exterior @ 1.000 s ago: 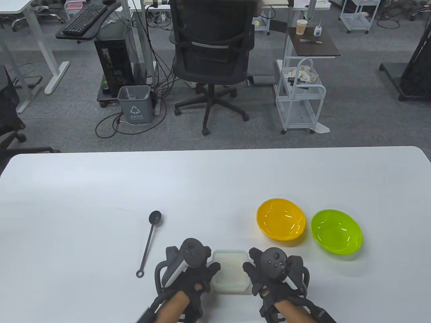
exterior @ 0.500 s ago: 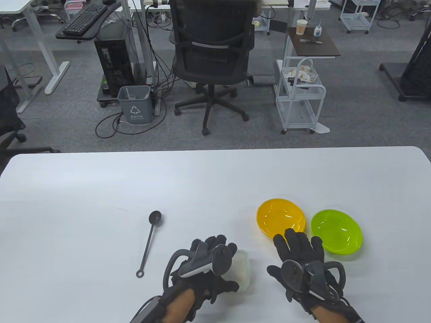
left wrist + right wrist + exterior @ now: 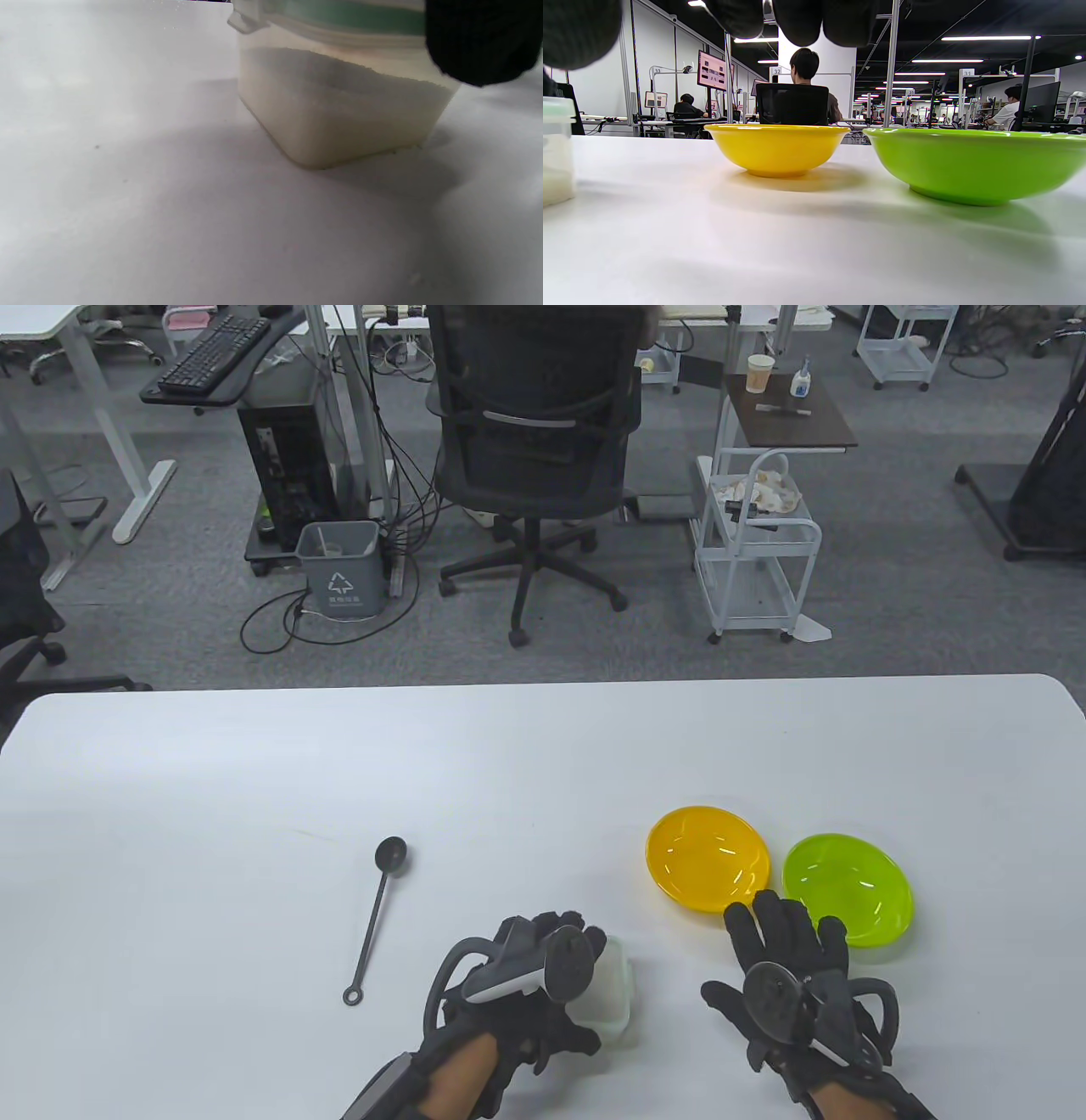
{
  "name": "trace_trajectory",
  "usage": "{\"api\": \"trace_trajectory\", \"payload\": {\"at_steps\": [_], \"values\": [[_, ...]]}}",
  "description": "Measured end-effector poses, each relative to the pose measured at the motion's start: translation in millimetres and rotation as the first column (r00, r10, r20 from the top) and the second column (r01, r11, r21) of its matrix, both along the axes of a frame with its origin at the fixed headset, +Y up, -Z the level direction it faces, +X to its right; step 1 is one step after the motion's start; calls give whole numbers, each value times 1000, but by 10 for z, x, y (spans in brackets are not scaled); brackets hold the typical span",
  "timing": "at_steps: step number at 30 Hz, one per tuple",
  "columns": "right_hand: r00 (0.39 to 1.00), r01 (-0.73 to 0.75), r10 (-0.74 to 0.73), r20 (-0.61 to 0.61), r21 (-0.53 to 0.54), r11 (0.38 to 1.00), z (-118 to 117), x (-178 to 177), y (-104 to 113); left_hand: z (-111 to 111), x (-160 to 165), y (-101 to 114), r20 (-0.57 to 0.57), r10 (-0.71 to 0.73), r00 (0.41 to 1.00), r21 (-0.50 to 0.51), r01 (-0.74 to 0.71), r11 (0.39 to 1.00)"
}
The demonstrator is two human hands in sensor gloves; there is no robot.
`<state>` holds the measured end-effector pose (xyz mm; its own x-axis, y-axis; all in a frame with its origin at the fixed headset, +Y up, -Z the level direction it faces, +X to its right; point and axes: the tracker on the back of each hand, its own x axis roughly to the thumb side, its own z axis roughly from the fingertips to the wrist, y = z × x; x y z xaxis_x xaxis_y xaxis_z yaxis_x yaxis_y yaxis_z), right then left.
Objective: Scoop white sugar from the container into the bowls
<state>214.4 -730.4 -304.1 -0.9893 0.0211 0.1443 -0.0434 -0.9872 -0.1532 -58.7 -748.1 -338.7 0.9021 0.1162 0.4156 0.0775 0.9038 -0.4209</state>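
table view: left hand (image 3: 517, 984) hides most of the container (image 3: 612, 994).

1. The right hand (image 3: 793, 976) has left the sugar container (image 3: 609, 993), swung right, and now lies spread flat on the worktop (image 3: 254, 780) by the bowls.
2. The left hand (image 3: 530, 984) has shifted onto the container's top, covering it.

A black mesh office chair (image 3: 533, 432) stands on grey carpet (image 3: 899, 585), with a white wire trolley (image 3: 755, 560) and grey recycling bin (image 3: 339, 568) nearby.
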Motion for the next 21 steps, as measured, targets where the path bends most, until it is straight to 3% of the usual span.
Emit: {"api": "trace_trajectory", "payload": {"at_steps": [21], "values": [[1000,-5,5,9,15,1000,27,12,-20,10,-92,102,0,95,995,71,-95,993]]}}
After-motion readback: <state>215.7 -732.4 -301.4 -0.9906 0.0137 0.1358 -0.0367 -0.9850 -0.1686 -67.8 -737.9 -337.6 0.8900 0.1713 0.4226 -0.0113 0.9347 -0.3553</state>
